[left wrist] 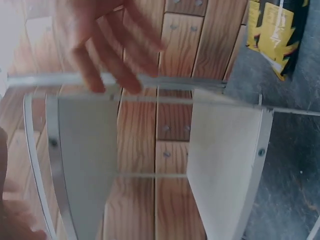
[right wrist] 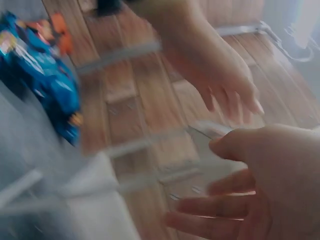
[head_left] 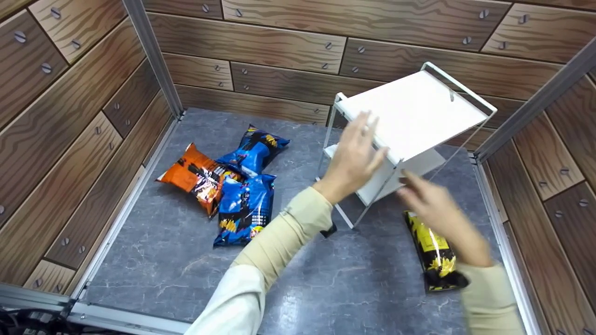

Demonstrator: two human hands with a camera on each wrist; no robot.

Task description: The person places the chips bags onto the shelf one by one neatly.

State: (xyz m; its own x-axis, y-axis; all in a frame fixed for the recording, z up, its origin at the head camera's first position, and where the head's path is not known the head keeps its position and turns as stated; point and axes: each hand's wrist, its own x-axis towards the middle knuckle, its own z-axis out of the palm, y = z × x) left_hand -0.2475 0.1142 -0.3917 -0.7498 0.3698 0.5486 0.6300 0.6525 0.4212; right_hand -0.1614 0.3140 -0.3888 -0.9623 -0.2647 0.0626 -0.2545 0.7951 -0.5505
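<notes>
With our left hand [head_left: 351, 158] and right hand [head_left: 433, 204] loosely spread beside the white, two-tier, thin-framed rack [head_left: 419, 111] at far right, we would do best to steady both sides evenly.

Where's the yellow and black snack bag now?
In the head view, the yellow and black snack bag lies on the grey floor toward the right, just below the right hand, with the white two-tier shelf mostly up to its left.

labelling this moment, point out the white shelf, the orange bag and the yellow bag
White shelf [head_left: 414, 115], head view: bare top panel.
Orange bag [head_left: 197, 179], head view: middle of the wrapper.
Yellow bag [head_left: 433, 244], head view: yellow middle section.
</notes>
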